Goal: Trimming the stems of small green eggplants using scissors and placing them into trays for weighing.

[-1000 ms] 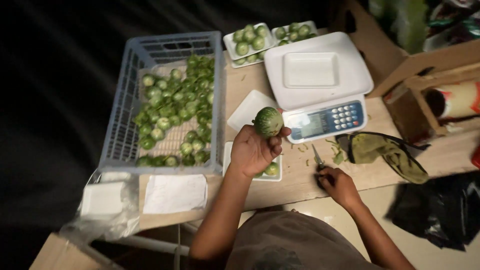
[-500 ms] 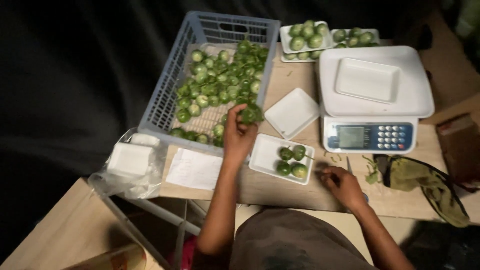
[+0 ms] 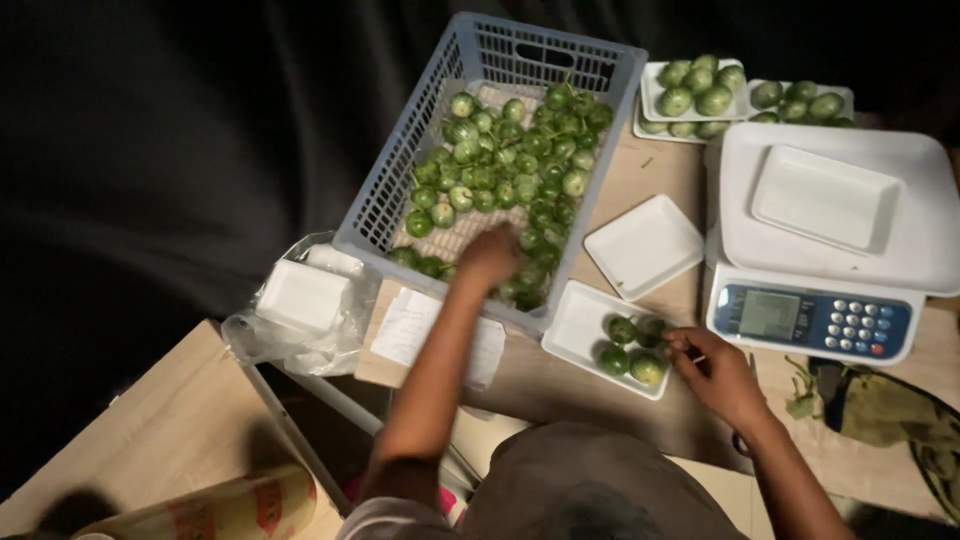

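A grey-blue plastic crate holds several small round green fruits. My left hand is down inside the crate's near corner among the fruits; it is blurred, so its grip is unclear. My right hand rests with curled fingers at the right edge of a white foam tray, which holds several green fruits. Whether the right hand holds anything is hidden.
An empty foam tray lies between the crate and a white digital scale, which carries another empty tray. Two filled trays stand behind. A plastic bag of foam trays, a paper sheet and a green cloth lie around.
My left hand carried a single green fruit from in front of the scale over to the crate and dropped into its near corner. My right hand shifted up to the tray's edge.
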